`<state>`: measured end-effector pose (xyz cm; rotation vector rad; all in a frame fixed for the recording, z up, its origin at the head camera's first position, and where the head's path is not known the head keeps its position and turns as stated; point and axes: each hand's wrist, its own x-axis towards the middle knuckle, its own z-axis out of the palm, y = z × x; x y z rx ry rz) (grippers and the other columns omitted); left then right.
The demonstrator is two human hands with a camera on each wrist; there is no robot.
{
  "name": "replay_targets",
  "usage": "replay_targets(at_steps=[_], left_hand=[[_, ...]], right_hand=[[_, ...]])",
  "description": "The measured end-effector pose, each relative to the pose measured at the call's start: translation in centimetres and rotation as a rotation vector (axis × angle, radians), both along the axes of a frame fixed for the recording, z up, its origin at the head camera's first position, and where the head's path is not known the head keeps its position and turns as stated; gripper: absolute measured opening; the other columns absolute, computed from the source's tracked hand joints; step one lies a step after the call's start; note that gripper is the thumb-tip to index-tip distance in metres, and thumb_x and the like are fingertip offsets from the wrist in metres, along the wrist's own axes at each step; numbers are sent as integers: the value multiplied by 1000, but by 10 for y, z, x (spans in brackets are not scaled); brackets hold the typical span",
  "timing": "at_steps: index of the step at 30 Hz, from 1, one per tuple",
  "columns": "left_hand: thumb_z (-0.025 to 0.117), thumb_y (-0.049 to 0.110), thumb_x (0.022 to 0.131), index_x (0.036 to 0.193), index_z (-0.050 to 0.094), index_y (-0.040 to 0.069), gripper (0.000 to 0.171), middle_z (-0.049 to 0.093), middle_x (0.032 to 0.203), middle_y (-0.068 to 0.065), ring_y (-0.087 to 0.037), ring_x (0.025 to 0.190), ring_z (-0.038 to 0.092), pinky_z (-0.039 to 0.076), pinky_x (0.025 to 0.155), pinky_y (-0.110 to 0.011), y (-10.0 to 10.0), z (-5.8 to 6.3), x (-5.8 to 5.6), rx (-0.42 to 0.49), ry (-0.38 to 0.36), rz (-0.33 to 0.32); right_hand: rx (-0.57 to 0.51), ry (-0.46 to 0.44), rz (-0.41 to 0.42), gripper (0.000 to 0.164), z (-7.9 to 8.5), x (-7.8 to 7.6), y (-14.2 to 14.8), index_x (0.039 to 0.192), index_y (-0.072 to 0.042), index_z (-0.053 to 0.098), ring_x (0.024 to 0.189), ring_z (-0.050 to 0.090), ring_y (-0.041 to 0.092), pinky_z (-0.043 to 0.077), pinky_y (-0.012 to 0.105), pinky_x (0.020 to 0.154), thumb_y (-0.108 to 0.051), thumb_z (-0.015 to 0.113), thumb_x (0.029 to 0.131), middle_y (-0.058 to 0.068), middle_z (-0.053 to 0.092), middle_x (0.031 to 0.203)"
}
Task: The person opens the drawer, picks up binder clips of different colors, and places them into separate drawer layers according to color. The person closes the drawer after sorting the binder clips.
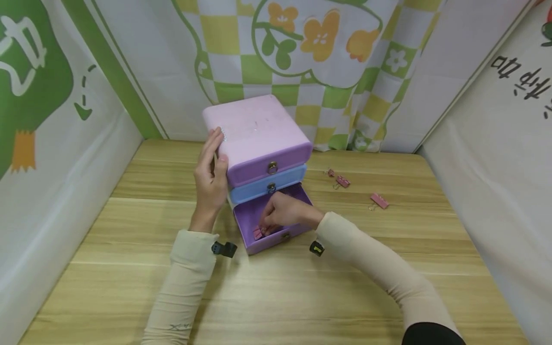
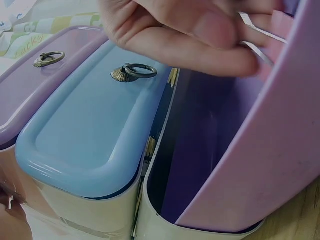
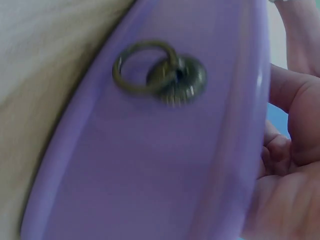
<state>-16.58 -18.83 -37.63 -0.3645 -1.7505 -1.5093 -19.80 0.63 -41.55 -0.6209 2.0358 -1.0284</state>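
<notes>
A small chest of drawers point(image 1: 263, 120) with a pink top stands on the table, its bottom purple drawer point(image 1: 258, 247) pulled out. My left hand point(image 1: 210, 179) rests against the chest's left side, fingers extended up to the top edge. Inside the bottom drawer is my right hand point(image 1: 284, 211), its fingers curled. It pinches the wire handles of a pink binder clip point(image 1: 258, 233) near the drawer's front left corner. The left wrist view shows these handles between the fingers point(image 2: 215, 30), with the clip's body partly hidden behind the drawer wall.
Above the pulled-out drawer are a closed blue drawer point(image 1: 254, 189) and a closed purple one point(image 1: 246, 173), each with a ring pull. Several pink binder clips point(image 1: 379, 201) lie on the wooden table point(image 1: 366, 297) to the right. A checked curtain point(image 1: 310, 96) hangs behind the chest.
</notes>
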Motion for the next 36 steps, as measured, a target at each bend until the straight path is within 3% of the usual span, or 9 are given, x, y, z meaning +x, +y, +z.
replay_targets(at_steps=[6, 11, 16, 23, 26, 29, 32, 36], left_hand=[[46, 3, 99, 142, 54, -17, 49, 48, 156, -34, -45, 157, 34, 26, 135, -36, 0, -1, 0, -3, -2, -5], [46, 4, 99, 143, 54, -16, 49, 48, 157, -33, -44, 157, 34, 26, 135, -36, -1, -2, 1, -6, -12, -2], [45, 6, 100, 145, 54, -12, 50, 48, 159, -28, -38, 159, 33, 25, 136, -36, -2, -6, -2, -1, -10, 3], [45, 7, 99, 145, 55, -12, 51, 49, 159, -28, -39, 159, 34, 26, 136, -37, -2, -6, -3, 0, 14, -3], [45, 6, 99, 143, 55, -14, 50, 49, 157, -31, -42, 158, 34, 26, 135, -37, -3, -2, -2, 2, 17, -1], [46, 5, 98, 142, 55, -16, 49, 49, 156, -34, -45, 156, 35, 27, 135, -36, -3, 0, 0, 2, 16, 7], [47, 4, 97, 141, 55, -17, 49, 49, 155, -35, -47, 155, 36, 27, 135, -36, -3, 0, 0, 8, 16, 9], [47, 4, 97, 141, 55, -17, 49, 49, 155, -35, -48, 155, 36, 27, 135, -36, -3, -2, -1, 16, 11, -2]], right_hand=[[90, 175, 112, 14, -4, 4, -10, 97, -4, 85, 76, 74, 6, 61, 19, 74, -7, 71, 96, 5, 83, 87], [147, 237, 77, 15, 2, 7, -6, 99, -7, 85, 78, 75, 10, 61, 21, 72, -11, 71, 95, 4, 83, 89], [174, 315, 37, 15, 26, 5, 10, 100, -7, 84, 79, 76, 15, 61, 23, 69, -14, 73, 94, 3, 82, 88], [147, 406, -42, 18, 78, -6, 53, 105, -1, 82, 83, 75, 19, 64, 30, 74, -11, 75, 92, 13, 82, 96], [224, 514, -85, 18, 93, -14, 68, 103, -4, 83, 91, 78, 21, 65, 37, 87, -15, 77, 92, 12, 83, 100], [311, 626, -125, 21, 99, -26, 80, 105, -2, 83, 96, 79, 26, 64, 45, 93, -17, 78, 91, 14, 83, 103], [383, 685, -167, 19, 95, -42, 92, 101, 1, 82, 77, 77, 27, 64, 44, 90, -14, 76, 92, 16, 82, 97], [420, 724, -154, 12, 81, -68, 106, 94, 3, 79, 64, 71, 25, 64, 43, 81, -5, 71, 92, 17, 80, 89]])
